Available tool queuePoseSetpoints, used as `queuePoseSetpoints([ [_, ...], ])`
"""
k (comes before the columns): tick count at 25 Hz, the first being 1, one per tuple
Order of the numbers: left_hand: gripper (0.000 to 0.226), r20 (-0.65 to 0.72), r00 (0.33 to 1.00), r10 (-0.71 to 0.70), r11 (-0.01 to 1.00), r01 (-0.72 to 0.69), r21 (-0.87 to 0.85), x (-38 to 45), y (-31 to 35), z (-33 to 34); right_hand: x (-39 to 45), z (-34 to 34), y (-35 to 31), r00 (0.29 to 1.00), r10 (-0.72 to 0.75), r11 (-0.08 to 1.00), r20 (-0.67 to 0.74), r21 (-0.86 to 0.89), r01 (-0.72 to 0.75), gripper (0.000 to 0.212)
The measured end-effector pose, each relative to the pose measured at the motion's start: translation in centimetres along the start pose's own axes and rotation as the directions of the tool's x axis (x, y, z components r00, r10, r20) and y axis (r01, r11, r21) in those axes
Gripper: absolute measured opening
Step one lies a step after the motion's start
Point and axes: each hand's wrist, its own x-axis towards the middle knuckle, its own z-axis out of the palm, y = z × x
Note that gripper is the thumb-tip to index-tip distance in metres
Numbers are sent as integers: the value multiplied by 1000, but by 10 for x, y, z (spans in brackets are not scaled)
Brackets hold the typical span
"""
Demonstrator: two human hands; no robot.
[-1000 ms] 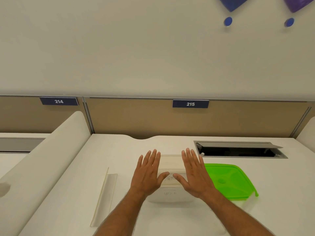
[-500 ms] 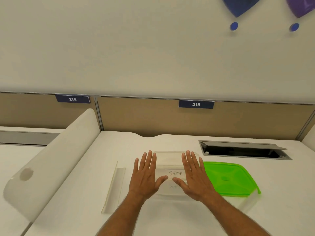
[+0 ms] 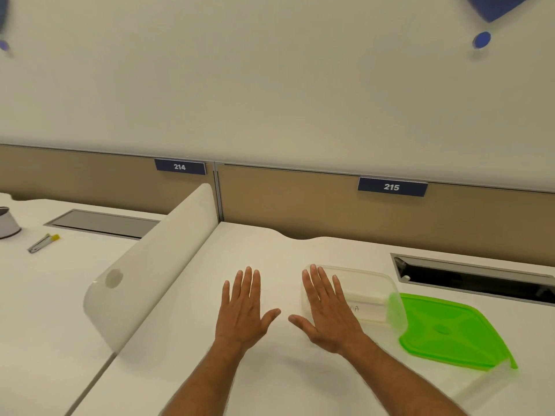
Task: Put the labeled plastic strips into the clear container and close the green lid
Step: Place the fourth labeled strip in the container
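Hands lie flat, palms down, in the lower middle of the frame, both with fingers spread and holding nothing. The left hand (image 3: 244, 307) is over bare desk (image 3: 270, 253), left of centre. The right hand (image 3: 329, 310) covers the left end of the clear container (image 3: 365, 292), which sits just right of centre; its fingertips (image 3: 313, 270) reach the container's far rim. Inside, a strip (image 3: 365, 307) with handwritten letters shows beside the right hand, partly hidden by it. The green lid (image 3: 450, 331) lies off the container, at lower right, touching or overlapping the container's right end. A white divider (image 3: 156, 265) stands left of the hands. Behind, number plates 214 (image 3: 180, 167) and 215 (image 3: 392, 187) hang on the tan panel.
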Motion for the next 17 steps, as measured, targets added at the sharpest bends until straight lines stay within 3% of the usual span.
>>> queuePoseSetpoints([
  [6,93,111,985,-128,992,128,11,0,-26,3,36,11,-25,983,-171,985,67,2,171,85],
  [14,68,261,920,-293,948,316,-50,13,-46,10,95,33,-55,904,-372,927,210,27,375,69],
  [17,60,298,900,-316,937,347,-53,17,-51,15,113,43,-64,869,-451,888,202,1,461,60],
])
